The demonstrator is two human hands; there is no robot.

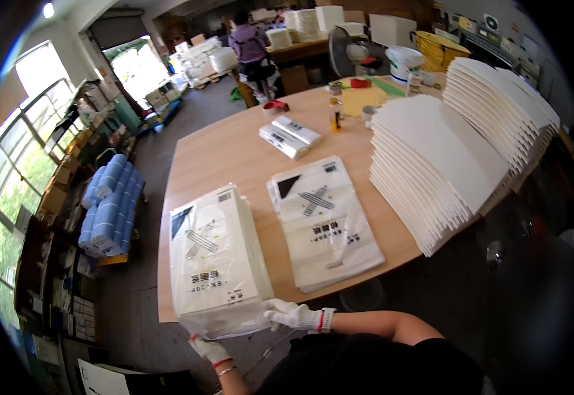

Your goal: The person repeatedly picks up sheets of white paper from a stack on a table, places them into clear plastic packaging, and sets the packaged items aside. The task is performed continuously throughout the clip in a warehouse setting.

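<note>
A tall stack of white paper packs in clear printed plastic bags (218, 263) lies at the table's near left corner. My left hand (209, 350), in a white glove with a red cuff, is closed at the near left end of the top bag, its fingertips partly hidden. At the near right corner, my gloved right hand (293, 315) is closed on the same bag's loose plastic. Right of this stack lies a flatter pile of printed plastic bags (329, 227) with pencil drawings on them.
Tall stacks of white paper (431, 145) stand along the table's right side. Two folded plastic bundles (290, 136), a red tape dispenser (275, 107), a small bottle (335, 115) and a white bucket (405, 62) sit farther back. Blue rolls (110, 204) are piled left. A person (254, 52) stands beyond.
</note>
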